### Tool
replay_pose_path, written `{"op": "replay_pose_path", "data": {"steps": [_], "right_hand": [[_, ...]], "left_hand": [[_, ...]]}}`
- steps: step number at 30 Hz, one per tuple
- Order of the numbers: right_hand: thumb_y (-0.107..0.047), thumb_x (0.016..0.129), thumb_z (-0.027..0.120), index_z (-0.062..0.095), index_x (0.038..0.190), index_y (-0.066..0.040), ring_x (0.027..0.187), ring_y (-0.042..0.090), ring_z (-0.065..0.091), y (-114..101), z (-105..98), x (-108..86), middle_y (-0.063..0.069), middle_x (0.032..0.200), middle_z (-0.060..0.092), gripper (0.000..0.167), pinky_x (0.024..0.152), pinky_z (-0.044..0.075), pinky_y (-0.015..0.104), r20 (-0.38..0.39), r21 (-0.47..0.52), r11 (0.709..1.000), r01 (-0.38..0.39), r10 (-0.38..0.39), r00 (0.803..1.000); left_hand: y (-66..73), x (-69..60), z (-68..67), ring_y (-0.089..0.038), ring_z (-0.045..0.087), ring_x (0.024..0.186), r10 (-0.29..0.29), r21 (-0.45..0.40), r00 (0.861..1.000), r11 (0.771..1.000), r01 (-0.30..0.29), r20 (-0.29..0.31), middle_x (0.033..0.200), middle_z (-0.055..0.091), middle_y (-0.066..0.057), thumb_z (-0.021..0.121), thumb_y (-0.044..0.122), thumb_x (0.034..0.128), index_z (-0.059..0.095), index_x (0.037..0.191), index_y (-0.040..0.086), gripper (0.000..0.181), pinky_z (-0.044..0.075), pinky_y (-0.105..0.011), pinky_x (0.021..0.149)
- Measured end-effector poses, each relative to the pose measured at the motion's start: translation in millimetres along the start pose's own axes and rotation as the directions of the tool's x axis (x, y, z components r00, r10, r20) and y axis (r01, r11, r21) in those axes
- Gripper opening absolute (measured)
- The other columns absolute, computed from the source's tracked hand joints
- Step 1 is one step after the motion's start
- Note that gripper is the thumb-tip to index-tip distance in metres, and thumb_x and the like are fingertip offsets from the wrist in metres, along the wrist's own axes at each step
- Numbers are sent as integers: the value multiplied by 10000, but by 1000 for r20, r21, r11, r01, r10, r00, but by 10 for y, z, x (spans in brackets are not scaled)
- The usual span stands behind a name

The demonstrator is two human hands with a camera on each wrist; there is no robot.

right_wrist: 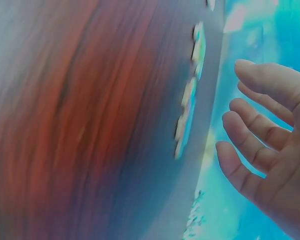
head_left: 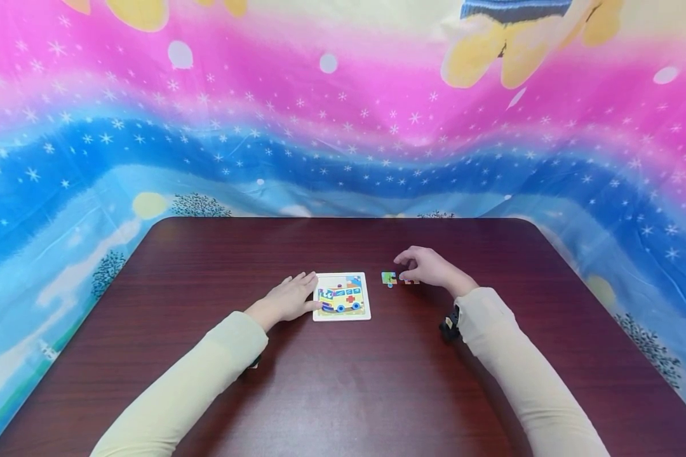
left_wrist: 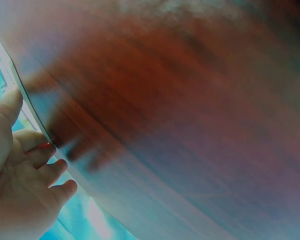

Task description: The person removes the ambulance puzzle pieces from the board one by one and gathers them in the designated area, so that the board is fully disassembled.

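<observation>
A square white-rimmed jigsaw board (head_left: 368, 299) lies on the table, its picture showing a yellow van with a red cross. My left hand (head_left: 286, 299) rests at the board's left edge with fingers extended; the left wrist view shows its thumb and fingers along that edge. To the right of the board lies a green jigsaw piece (head_left: 389, 278). Beside it is another piece (head_left: 415, 282), partly covered by my right hand (head_left: 427, 266). That hand hovers over the pieces, fingers loosely bent and apart, holding nothing in the right wrist view.
The dark red-brown wooden table (head_left: 343, 387) has a patterned pink and blue cloth (head_left: 343, 146) hanging behind and around it. A black wrist device (head_left: 450, 325) shows under the right sleeve.
</observation>
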State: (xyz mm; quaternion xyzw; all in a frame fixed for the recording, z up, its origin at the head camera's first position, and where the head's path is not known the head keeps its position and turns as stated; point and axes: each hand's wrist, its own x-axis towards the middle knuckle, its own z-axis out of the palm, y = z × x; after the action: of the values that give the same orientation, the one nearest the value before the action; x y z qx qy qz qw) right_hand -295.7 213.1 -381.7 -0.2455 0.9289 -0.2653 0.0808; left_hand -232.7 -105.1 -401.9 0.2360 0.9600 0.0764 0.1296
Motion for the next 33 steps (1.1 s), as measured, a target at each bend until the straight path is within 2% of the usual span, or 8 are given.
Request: {"op": "replay_pose_path", "data": {"steps": [4, 12, 20, 27, 33], "right_hand": [[-33, 808, 676, 629, 1121, 11, 787, 210, 542, -139, 44, 50, 120, 1054, 558, 319, 582, 493, 288, 24, 3, 1000, 24, -24, 999], [-100, 823, 687, 630, 1143, -22, 870, 205, 551, -346, 152, 152, 89, 1061, 574, 334, 750, 480, 330, 65, -40, 995, 95, -92, 994], [-130, 817, 706, 647, 1128, -57, 877, 217, 537, -522, 309, 238, 50, 1031, 580, 325, 727, 478, 305, 85, -40, 995, 89, -85, 993], [-147, 820, 703, 642, 1144, -72, 776, 157, 498, -617, 431, 289, 30, 1010, 571, 338, 677, 445, 278, 140, -69, 991, 112, -102, 985], [-134, 825, 697, 627, 1164, -65, 731, 144, 470, -631, 486, 308, 27, 996, 564, 353, 630, 419, 266, 150, -79, 991, 104, -91, 985]], "left_hand": [[1, 7, 1, -287, 168, 1362, -7, 2, 1000, 1000, 7, 7, 1491, 215, -129, 490, 417, 938, 266, 1436, -3, 689, 156, -440, 1087], [1, 16, 4, -293, 176, 1359, -4, 7, 1000, 1000, 4, 0, 1487, 225, -132, 487, 418, 939, 283, 1432, -1, 679, 162, -446, 1084], [1, 12, -3, -293, 193, 1355, -6, 13, 1000, 1000, 6, -9, 1479, 250, -132, 510, 416, 928, 288, 1429, -5, 691, 167, -445, 1083], [4, -4, -14, -290, 197, 1354, -3, 1, 1000, 1000, 3, -9, 1477, 254, -132, 514, 423, 924, 292, 1426, -9, 699, 162, -437, 1086], [15, -1, -22, -294, 203, 1351, 0, 12, 1000, 1000, 0, -7, 1472, 261, -140, 517, 429, 921, 293, 1424, -16, 707, 163, -440, 1085]]}}
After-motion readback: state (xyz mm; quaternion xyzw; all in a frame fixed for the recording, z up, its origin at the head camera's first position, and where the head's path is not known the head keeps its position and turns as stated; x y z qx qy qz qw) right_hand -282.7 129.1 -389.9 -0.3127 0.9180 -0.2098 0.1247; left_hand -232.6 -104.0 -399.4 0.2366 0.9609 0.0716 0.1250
